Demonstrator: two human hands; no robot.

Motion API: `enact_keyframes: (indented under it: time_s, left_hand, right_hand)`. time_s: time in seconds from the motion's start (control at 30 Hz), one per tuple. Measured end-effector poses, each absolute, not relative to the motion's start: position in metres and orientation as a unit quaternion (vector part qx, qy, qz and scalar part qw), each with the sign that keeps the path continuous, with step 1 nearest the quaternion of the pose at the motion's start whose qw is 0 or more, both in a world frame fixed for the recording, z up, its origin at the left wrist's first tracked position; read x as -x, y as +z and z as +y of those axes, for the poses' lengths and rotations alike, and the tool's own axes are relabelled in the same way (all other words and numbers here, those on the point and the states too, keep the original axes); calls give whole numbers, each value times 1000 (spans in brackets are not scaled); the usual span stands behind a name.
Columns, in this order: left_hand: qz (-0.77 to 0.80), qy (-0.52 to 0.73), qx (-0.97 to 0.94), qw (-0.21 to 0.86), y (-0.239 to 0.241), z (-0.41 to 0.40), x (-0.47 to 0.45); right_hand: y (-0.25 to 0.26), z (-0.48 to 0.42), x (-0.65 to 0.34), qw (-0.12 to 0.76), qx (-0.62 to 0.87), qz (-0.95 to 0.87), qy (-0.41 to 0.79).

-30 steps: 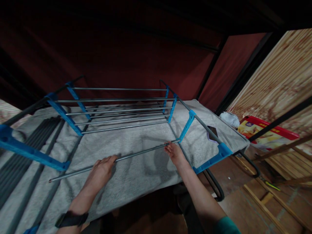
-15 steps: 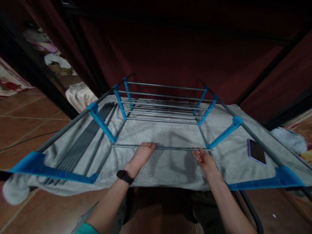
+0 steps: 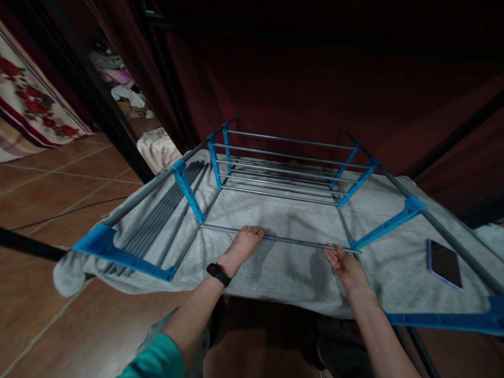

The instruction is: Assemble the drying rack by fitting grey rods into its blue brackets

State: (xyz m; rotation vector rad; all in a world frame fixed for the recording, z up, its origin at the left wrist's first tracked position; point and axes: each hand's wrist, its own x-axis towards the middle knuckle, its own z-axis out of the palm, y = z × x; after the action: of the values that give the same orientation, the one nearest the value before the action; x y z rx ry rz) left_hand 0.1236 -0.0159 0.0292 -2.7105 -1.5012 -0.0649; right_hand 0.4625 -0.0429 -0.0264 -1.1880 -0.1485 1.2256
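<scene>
A thin grey metal rod (image 3: pixel 294 241) lies crosswise over the grey cloth, between a left blue plastic bracket (image 3: pixel 189 193) and a right blue plastic bracket (image 3: pixel 388 223). My left hand (image 3: pixel 246 242) is closed over it left of the middle, back of the hand up. Close to the rod's right end, my right hand (image 3: pixel 345 266) grips it with the fingertips, palm turned partly up. The rod's ends meet the lower corners of the brackets; whether they sit in holes I cannot tell. Both brackets belong to a rack frame with long side tubes (image 3: pixel 144 194).
Beyond my hands, several crossbars (image 3: pixel 275 195) span other blue brackets. Loose grey tubes (image 3: pixel 157 223) lie bundled at the left on the grey cloth (image 3: pixel 275 283). A phone (image 3: pixel 444 263) lies at the right. Dark red curtains (image 3: pixel 295 89) hang behind.
My view has swung left, so everything sits further right in the picture. Both hands stay on the rod at about the same places.
</scene>
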Motion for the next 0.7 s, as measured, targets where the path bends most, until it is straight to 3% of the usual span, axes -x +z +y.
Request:
enact_keyframes:
  time_s: [0.7]
  left_hand:
    - [-500,-12,865,35,20,-20,-139]
  right_hand:
    - [-20,-45,-461,655,536,-53,531]
